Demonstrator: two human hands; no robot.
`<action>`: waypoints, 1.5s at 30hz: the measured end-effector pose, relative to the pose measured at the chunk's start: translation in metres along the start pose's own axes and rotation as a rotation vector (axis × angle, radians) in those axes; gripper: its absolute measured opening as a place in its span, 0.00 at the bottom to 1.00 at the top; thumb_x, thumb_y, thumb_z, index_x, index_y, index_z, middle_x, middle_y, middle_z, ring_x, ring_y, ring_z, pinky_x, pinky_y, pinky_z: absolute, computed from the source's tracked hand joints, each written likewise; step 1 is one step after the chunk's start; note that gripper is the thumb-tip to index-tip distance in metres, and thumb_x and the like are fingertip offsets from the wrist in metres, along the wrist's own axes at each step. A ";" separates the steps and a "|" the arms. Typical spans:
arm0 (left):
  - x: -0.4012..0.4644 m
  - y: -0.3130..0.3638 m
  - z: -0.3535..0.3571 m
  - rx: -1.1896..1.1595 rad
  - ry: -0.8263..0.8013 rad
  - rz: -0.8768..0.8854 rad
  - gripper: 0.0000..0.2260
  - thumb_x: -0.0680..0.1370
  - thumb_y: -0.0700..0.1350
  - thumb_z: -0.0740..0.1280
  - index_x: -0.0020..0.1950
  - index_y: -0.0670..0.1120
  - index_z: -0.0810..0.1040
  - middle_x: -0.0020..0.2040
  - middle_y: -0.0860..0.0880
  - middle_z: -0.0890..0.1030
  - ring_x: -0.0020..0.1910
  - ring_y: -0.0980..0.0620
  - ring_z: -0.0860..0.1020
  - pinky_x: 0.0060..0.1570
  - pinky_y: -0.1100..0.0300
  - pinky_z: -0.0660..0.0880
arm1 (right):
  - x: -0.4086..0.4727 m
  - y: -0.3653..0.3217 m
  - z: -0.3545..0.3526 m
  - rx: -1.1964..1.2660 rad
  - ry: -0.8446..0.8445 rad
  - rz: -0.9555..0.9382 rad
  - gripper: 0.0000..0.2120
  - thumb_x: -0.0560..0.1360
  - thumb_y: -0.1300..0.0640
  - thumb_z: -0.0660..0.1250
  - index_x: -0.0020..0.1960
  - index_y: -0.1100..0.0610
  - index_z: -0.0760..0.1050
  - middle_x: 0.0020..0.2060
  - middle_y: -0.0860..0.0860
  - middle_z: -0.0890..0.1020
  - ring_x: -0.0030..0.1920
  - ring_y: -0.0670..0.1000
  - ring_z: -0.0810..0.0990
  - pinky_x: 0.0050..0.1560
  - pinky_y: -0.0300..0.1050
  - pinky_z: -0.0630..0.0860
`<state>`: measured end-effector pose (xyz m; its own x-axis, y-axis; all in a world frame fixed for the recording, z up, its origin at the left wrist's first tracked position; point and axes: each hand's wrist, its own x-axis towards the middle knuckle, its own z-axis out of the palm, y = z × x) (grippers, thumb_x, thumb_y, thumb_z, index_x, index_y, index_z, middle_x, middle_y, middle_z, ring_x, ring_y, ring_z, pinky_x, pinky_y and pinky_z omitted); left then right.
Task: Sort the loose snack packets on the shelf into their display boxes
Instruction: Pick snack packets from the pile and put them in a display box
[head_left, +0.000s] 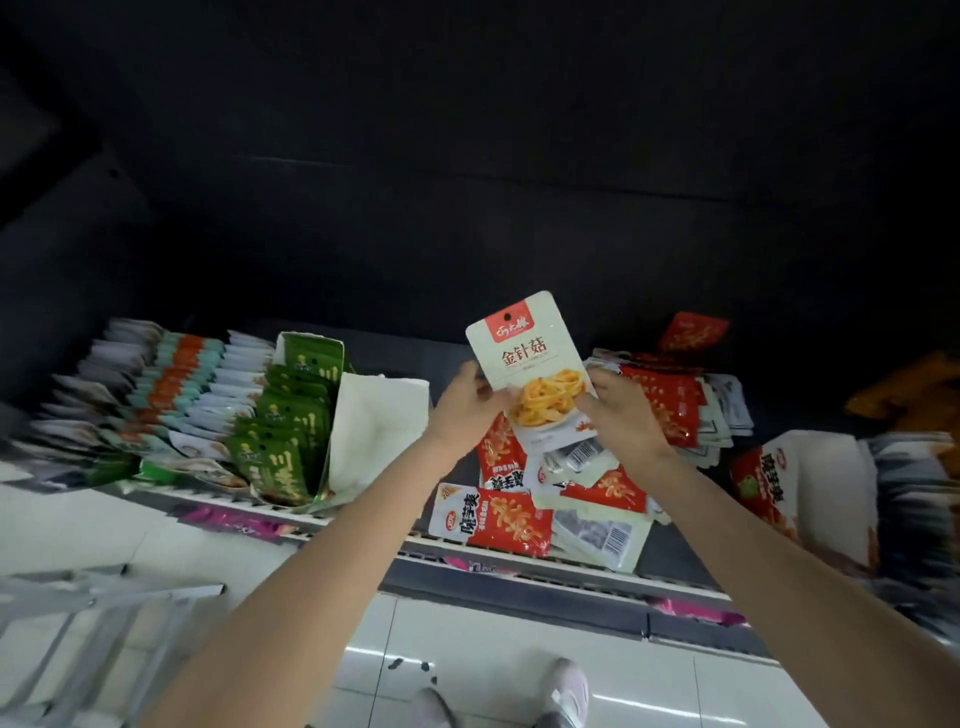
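Overhead, both hands' grip (467, 402) (621, 410) holds a cream packet (530, 364) above the dark, packet-strewn shelf (670, 551) and white-tiled floor (467, 649).

Glossy plastic packet (530, 364) — matt white cardboard box (374, 421) — shiny floor tiles (519, 670).

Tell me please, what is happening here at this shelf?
A person is sorting snack packets. Both hands, left hand and right hand, hold up one cream packet with a red label. Below it, red and white loose packets lie in a heap on the shelf. To the left, an open white display box stands beside rows of green packets.
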<state>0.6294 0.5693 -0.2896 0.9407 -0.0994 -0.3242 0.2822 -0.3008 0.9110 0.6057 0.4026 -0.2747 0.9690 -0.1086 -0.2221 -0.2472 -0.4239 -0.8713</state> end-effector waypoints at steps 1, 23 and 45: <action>-0.006 0.004 -0.011 -0.002 0.034 0.078 0.19 0.76 0.43 0.67 0.65 0.45 0.68 0.65 0.48 0.76 0.63 0.51 0.75 0.60 0.52 0.74 | -0.002 -0.011 0.006 0.052 -0.039 0.005 0.10 0.76 0.64 0.61 0.55 0.58 0.77 0.51 0.52 0.83 0.50 0.52 0.82 0.52 0.52 0.80; -0.068 -0.067 -0.173 0.621 0.035 0.312 0.07 0.76 0.38 0.67 0.50 0.45 0.82 0.48 0.50 0.84 0.44 0.57 0.80 0.52 0.64 0.77 | -0.027 -0.047 0.163 -0.387 -0.316 -0.177 0.07 0.75 0.58 0.67 0.50 0.58 0.82 0.47 0.50 0.84 0.46 0.47 0.80 0.42 0.32 0.71; 0.021 -0.031 0.033 0.401 -0.190 -0.112 0.18 0.79 0.44 0.62 0.68 0.42 0.69 0.66 0.45 0.75 0.62 0.46 0.75 0.57 0.62 0.70 | 0.027 0.083 0.050 -0.711 -0.095 0.174 0.39 0.76 0.50 0.65 0.76 0.60 0.47 0.76 0.59 0.52 0.77 0.57 0.49 0.74 0.50 0.55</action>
<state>0.6345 0.5454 -0.3334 0.8467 -0.2062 -0.4906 0.2501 -0.6596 0.7088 0.6108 0.4096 -0.3751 0.9036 -0.1632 -0.3961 -0.3070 -0.8917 -0.3327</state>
